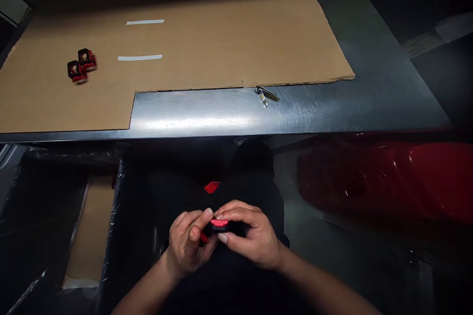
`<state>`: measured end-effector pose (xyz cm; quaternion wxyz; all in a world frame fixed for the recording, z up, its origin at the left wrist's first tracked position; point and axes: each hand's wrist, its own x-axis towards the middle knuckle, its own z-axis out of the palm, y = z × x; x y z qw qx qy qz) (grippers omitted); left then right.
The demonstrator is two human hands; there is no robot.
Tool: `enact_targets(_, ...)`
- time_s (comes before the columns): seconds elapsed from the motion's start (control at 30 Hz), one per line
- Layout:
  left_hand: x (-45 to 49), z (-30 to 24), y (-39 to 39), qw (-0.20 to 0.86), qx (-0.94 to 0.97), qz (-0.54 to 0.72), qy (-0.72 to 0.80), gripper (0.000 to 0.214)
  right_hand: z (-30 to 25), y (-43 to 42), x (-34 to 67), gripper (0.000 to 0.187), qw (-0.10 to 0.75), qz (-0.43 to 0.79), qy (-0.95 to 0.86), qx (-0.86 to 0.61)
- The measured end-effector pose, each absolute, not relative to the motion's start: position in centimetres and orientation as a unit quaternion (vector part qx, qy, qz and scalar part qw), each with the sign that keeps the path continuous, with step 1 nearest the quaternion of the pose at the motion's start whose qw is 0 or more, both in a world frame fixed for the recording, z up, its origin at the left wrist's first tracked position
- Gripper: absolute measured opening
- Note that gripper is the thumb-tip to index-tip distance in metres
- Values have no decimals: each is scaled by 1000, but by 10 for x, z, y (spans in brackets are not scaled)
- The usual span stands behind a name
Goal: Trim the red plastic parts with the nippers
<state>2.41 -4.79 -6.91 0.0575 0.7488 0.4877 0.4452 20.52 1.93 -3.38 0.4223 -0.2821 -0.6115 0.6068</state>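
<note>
Above my lap, my right hand (253, 236) pinches a small red and black plastic part (219, 224) between thumb and fingers. My left hand (190, 241) is beside it, with a fingertip against or very near the part's left end. Its fingers are partly curled, and a bit of a red piece (204, 238) shows in its palm, mostly hidden. Another red piece (212, 187) lies on the dark cloth over my lap, just beyond the hands. On the metal table edge rests a nail clipper (268, 94) with its lever swung out.
Cardboard (221, 59) with two white tape strips (140, 57) covers much of the metal table (192, 113). Two red and black assembled parts (81, 65) stand on its left. A plastic-lined container (117, 206) is at lower left, and a glossy red object (388, 177) at right.
</note>
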Motion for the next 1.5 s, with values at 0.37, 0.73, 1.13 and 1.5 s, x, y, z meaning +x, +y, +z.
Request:
enact_targets(0.37, 32, -48, -41, 108, 749, 474, 451, 100, -51, 17, 207, 25, 274, 904, -249, -215)
enact_targets(0.73, 31, -39, -42, 168, 692, 491, 502, 104, -57, 18, 201, 40, 177, 940, -180, -228)
enact_targets(1.13, 30, -37, -49, 290, 615, 464, 567, 98, -64, 12, 200, 47, 177, 951, -139, -211)
enact_targets(1.5, 18, -30, -45, 378, 671, 311, 557, 85, -47, 23, 197, 39, 154, 922, -193, -299)
